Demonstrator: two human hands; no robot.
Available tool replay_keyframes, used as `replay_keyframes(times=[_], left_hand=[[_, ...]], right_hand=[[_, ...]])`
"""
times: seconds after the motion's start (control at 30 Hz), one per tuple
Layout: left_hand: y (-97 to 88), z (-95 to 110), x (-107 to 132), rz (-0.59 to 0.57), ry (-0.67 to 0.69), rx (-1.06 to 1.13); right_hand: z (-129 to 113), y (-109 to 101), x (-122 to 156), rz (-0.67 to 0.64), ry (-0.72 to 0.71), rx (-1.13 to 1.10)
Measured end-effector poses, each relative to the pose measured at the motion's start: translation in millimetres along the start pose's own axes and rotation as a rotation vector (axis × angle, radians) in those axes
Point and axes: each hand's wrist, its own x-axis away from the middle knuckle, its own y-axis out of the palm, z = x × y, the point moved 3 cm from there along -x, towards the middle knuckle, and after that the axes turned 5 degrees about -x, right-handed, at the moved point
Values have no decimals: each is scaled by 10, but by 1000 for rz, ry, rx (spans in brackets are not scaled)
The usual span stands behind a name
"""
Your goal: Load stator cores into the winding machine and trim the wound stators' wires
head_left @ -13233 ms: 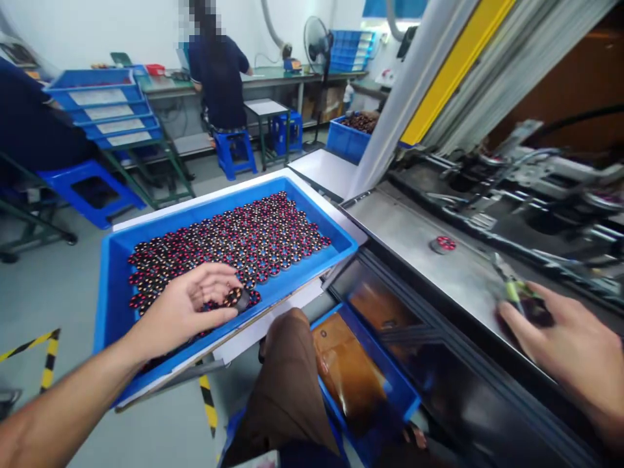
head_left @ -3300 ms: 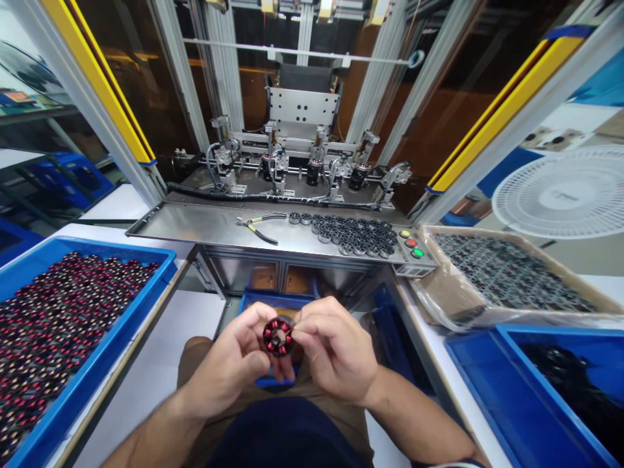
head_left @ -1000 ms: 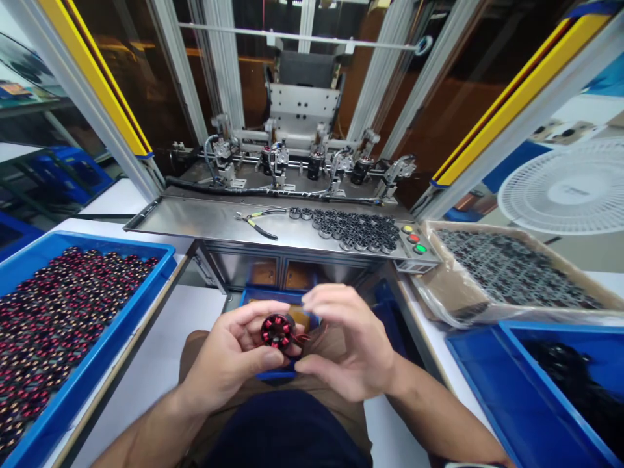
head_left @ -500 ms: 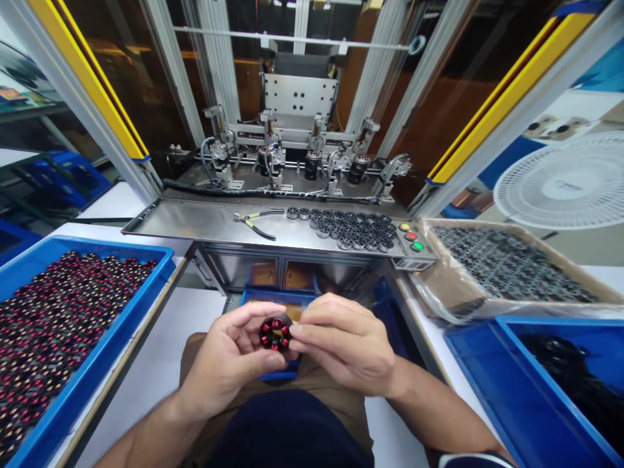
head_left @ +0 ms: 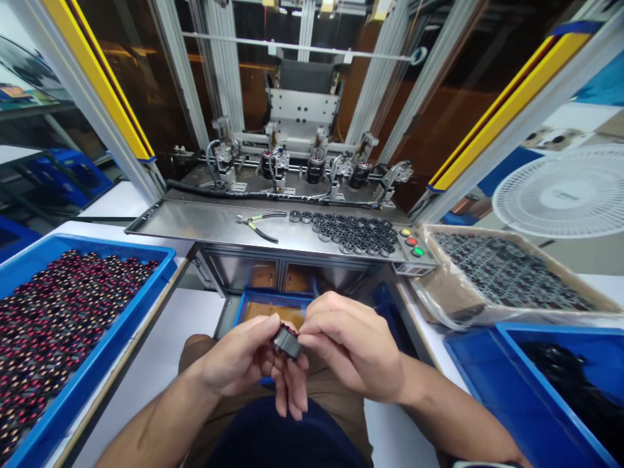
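Observation:
A small round motor stator (head_left: 288, 342) with red copper windings and a grey-black rim is held between my hands above my lap. My left hand (head_left: 248, 354) grips it from the left, the thumb on top and the fingers below and behind it. The pinched thumb and fingers of my right hand (head_left: 348, 344) meet the stator's right side; whether a small piece sits between those fingertips is hidden. The stator is tilted, so its side wall faces me and the windings show along its top edge.
Wound stators fill a blue bin (head_left: 170, 253) at left. On the metal ledge (head_left: 195, 224) lie cutting pliers (head_left: 258, 226) and black ring parts (head_left: 355, 233), beside coloured buttons (head_left: 412, 242). A machine with fixtures (head_left: 316, 170) stands behind. At right are a carton (head_left: 458, 302), a blue bin (head_left: 480, 383) and a fan (head_left: 560, 192).
My left hand has turned the stator from winding face towards me to side wall showing. Its lower fingers have stretched downward. My right fingertips stay at the stator's right side.

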Motion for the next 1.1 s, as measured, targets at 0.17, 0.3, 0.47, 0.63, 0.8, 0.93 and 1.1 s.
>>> replay_keyframes(times=[0.17, 0.3, 0.47, 0.63, 0.8, 0.93, 1.1], left_hand=[[15, 62, 52, 243, 204, -60], [40, 105, 128, 349, 418, -96], [8, 196, 132, 362, 540, -25], [34, 75, 3, 31, 43, -16], [51, 98, 34, 170, 231, -44], [76, 192, 105, 331, 490, -52], [23, 198, 57, 312, 451, 24]], right_hand=[[-26, -65, -25, 30, 73, 144], [-31, -61, -33, 81, 187, 120], [-38, -47, -91, 77, 171, -50], [-75, -78, -129, 4, 77, -98], [-79, -122, -107, 49, 127, 3], [-40, -118, -101, 148, 199, 7], [-27, -81, -129, 118, 157, -125]])
